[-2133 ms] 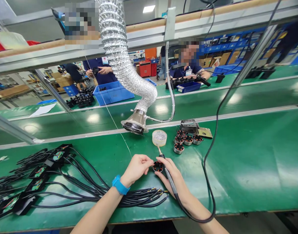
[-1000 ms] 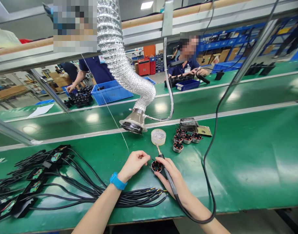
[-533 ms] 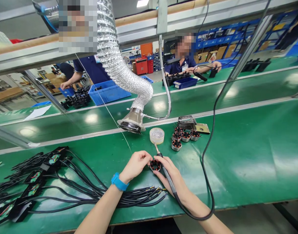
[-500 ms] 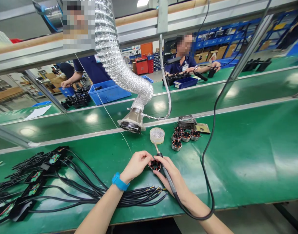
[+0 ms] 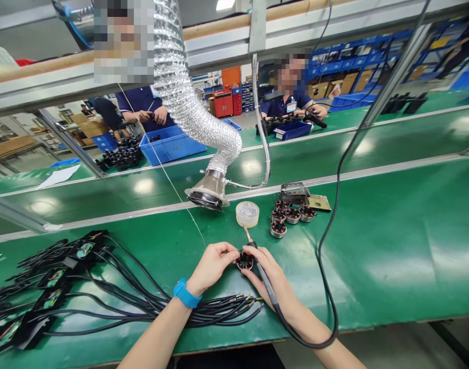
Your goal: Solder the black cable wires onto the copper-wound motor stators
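A small round motor coil [image 5: 244,260] with copper windings is held between my two hands, above the green bench. My right hand [image 5: 271,274] grips its right side between thumb and fingers, and a soldering iron [image 5: 265,283] lies across the same hand, tip pointing up and away. My left hand [image 5: 215,262], above a blue wristband [image 5: 186,293], pinches at the coil's left edge; what its fingertips hold is too small to tell. A thin wire [image 5: 176,192] runs down toward my left hand. Just beyond the iron's tip stands a round dish [image 5: 247,213] of silvery material.
Several similar coils [image 5: 278,229] sit right of the dish by a metal holder [image 5: 295,193]. Black cables [image 5: 142,307] spread across the left and front. A foil duct [image 5: 215,133] hangs above, and the iron's cord loops at right. Two people work across the bench.
My left hand has shifted slightly left and down, while my right hand stays put. Across the bench, one person's hands have come together and the other's raised hand has moved left.
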A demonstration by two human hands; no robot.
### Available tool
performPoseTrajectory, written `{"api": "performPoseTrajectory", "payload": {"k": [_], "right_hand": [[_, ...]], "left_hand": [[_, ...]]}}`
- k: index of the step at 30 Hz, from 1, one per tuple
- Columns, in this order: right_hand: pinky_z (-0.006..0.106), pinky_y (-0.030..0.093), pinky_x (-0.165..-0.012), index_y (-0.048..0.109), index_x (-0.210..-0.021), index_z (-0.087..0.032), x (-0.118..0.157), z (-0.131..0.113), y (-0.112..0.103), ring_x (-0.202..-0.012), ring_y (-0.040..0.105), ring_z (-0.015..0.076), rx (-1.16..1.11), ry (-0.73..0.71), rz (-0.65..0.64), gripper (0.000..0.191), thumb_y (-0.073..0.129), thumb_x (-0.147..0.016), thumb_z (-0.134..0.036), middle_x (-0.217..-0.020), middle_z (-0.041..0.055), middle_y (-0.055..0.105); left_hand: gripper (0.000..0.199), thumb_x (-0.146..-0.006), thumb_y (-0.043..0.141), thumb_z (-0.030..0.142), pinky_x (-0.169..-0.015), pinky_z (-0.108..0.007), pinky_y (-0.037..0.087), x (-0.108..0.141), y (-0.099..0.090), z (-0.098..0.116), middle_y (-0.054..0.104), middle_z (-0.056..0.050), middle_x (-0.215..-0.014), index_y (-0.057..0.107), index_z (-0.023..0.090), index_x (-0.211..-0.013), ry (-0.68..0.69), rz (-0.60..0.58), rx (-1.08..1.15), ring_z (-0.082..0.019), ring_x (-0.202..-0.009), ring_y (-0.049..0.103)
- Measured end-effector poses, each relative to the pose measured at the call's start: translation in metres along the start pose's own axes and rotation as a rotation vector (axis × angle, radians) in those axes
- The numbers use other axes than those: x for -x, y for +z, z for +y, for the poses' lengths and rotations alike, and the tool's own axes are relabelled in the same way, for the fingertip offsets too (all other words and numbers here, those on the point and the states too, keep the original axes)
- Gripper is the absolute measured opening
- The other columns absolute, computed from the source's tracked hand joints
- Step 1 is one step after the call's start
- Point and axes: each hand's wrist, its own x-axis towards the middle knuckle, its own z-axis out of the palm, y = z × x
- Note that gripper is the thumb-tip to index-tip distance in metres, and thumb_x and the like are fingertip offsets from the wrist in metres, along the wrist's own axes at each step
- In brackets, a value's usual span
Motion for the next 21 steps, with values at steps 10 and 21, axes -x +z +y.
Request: {"api": "performPoseTrajectory", "payload": {"k": [10,21], "right_hand": [[0.034,0.048,-0.101,0.044,-0.139,-0.033,-0.006,0.004,0.002,-0.114,0.055,0.02,0.006,-0.033,0.014,0.049,0.055,-0.095,-0.014,-0.125,0.0043,0.051],[0.035,0.049,-0.095,0.05,-0.134,-0.026,-0.008,0.006,0.0,-0.107,0.06,0.0216,0.152,-0.038,0.103,0.037,0.058,-0.098,-0.031,-0.119,0.0069,0.057]], "left_hand": [[0.047,-0.085,0.06,0.054,-0.041,-0.021,0.016,-0.001,-0.005,0.002,0.059,-0.002,-0.069,0.067,0.008,-0.086,-0.091,-0.043,0.031,-0.003,-0.042,0.029],[0.042,-0.104,0.032,0.038,-0.068,-0.023,0.044,0.092,-0.064,0.013,0.063,-0.002,-0.075,0.068,0.018,-0.099,0.182,0.125,-0.717,-0.01,-0.066,0.057]]}}
